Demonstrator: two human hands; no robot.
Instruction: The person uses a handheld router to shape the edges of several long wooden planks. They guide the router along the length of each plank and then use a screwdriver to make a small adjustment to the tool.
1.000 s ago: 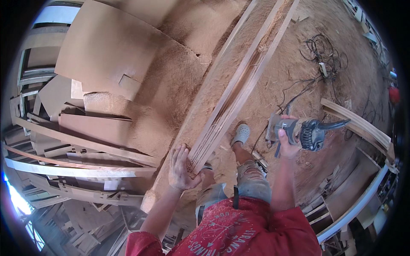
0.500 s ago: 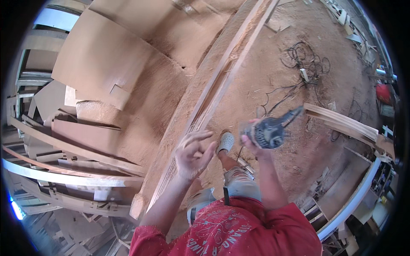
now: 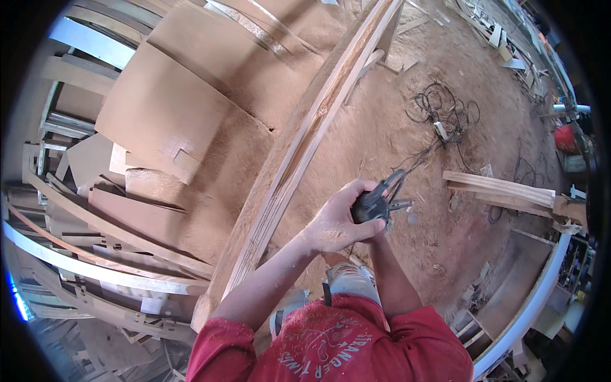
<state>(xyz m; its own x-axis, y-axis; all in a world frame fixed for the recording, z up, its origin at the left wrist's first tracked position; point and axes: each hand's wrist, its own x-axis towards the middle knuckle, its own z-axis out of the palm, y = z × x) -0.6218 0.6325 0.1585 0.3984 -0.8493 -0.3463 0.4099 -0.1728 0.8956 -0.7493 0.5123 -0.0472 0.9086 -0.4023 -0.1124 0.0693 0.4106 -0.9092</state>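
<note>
My left hand (image 3: 337, 223) is closed round a dark handheld power tool (image 3: 372, 204) in front of my body. My right hand (image 3: 375, 235) is beneath the tool, largely hidden by it and my left hand, holding it. A cord runs from the tool up to a tangle of cables (image 3: 442, 114) on the dusty floor. Along the left of my hands runs a long wooden beam (image 3: 253, 210) with pale laminated strips and a groove full of shavings; the tool is apart from it, to its right.
Large sawdust-covered sheets (image 3: 165, 102) lie left of the beam, with stacked curved strips (image 3: 114, 242) lower left. A short stack of boards (image 3: 499, 188) and a white-edged curved piece (image 3: 522, 318) are at right. Scraps (image 3: 499, 44) and a red object (image 3: 565, 137) lie at the far upper right.
My left hand has left the beam and moved right onto the tool. My right hand has drawn the tool inward to the middle and turned it, and the view has shifted slightly.
</note>
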